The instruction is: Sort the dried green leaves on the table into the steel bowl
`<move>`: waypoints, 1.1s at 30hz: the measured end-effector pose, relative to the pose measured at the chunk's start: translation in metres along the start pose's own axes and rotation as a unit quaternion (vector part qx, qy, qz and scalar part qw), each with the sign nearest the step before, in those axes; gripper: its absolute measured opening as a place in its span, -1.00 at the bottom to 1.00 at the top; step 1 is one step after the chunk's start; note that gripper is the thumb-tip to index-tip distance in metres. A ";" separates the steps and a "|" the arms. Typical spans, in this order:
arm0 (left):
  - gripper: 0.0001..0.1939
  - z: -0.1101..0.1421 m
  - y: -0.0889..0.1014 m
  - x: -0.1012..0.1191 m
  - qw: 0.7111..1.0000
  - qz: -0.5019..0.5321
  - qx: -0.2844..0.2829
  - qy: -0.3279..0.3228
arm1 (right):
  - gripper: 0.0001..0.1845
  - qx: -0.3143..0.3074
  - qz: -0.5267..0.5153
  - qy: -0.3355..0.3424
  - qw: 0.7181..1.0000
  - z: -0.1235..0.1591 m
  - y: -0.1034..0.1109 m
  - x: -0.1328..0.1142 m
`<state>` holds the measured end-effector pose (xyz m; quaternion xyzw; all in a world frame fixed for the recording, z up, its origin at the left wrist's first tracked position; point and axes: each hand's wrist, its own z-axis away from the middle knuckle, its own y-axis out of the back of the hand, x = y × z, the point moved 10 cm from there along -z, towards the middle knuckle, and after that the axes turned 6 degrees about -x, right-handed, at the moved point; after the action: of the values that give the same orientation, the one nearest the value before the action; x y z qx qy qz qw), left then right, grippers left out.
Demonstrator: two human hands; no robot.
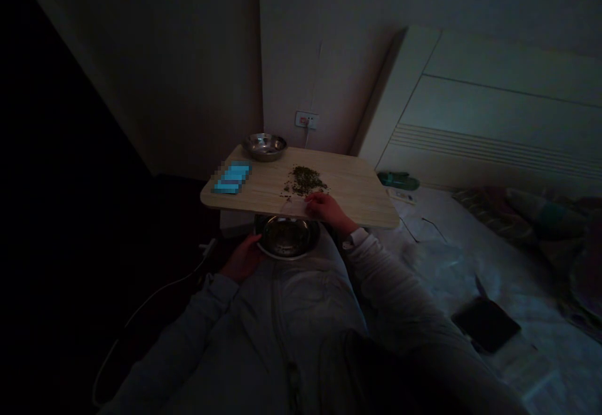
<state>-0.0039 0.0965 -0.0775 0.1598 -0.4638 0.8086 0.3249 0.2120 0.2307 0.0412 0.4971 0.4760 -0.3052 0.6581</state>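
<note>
My left hand (243, 258) grips the left rim of a steel bowl (286, 253) held at my lap, just below the table's front edge. A few dark specks lie inside that bowl. My right hand (324, 208) rests at the front edge of the small wooden table (362, 195), its fingers drawn together and pointing left. By its fingertips is a thin pale patch (295, 207), too dim to name. Just beyond the fingers, a loose heap of small green grains or beans (305, 178) spreads over the tabletop, with some scattered around it.
A second steel bowl (264, 147) stands at the table's back left, with a lit phone (232, 177) in front of it. To the right is a bed (437, 252) with a dark flat object (486, 324) and a green bottle (399, 180). A white cable (155, 289) runs along the floor.
</note>
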 end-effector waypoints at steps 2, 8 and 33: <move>-0.73 0.000 0.000 0.000 1.000 0.001 -0.001 0.003 | -0.84 -0.013 -0.002 0.001 1.000 -0.001 -0.002 0.001; -0.78 0.003 -0.001 0.000 1.000 -0.001 0.011 0.007 | -0.86 0.050 -0.006 0.012 0.999 -0.013 0.017 0.006; -0.80 -0.002 0.000 -0.001 1.000 0.017 -0.007 0.000 | -0.83 0.101 0.092 0.069 0.988 -0.051 0.020 0.008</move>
<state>-0.0032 0.0980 -0.0794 0.1498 -0.4726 0.8104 0.3122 0.2162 0.2857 0.0387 0.6222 0.4393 -0.2553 0.5955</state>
